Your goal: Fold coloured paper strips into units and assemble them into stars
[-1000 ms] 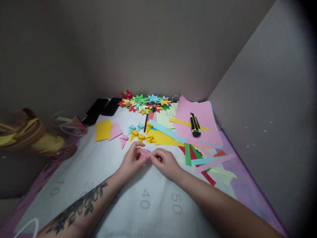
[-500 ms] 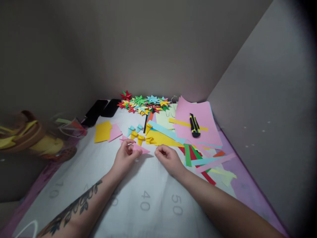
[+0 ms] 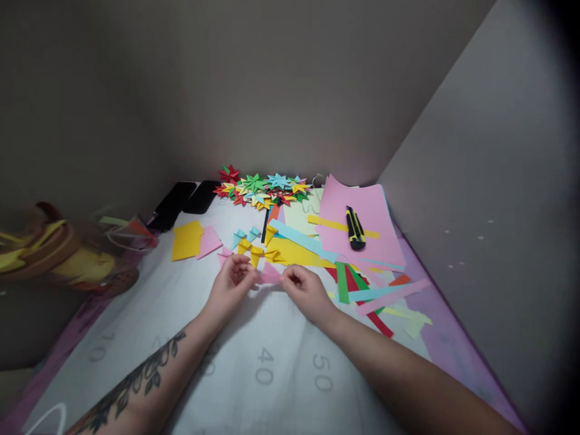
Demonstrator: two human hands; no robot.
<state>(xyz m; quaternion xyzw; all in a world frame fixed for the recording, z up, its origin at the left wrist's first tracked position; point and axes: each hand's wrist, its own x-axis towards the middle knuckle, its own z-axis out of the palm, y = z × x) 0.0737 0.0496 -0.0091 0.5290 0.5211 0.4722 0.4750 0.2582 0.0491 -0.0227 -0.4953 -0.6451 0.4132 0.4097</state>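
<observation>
Where the two forearms meet over the white numbered mat (image 3: 272,362) on the counter, a small pink folded paper piece (image 3: 270,275) sits between the hands, low over the mat and just in front of a loose row of folded yellow pieces (image 3: 256,252). The left hand (image 3: 231,285) has its fingers curled in and pinches the left end of the pink piece; the right hand (image 3: 304,289) is likewise curled, thumb and forefinger closed on the right end (how firmly either one presses cannot be told from this view). The left forearm carries a dark tattoo.

Behind the hands lie two small light blue folded pieces (image 3: 247,234), a yellow sheet with a pink sheet (image 3: 196,240) beside it to the left, and a long light blue strip (image 3: 301,238). A yellow-and-black utility knife (image 3: 356,228) rests on a large pink sheet (image 3: 367,226) to the right, well apart from both hands. Red, green and pink strips (image 3: 367,290) fan out near the right wrist. A heap of finished paper stars (image 3: 263,188) in many colours lies against the far wall, with two dark phones (image 3: 185,199) to its left.
</observation>
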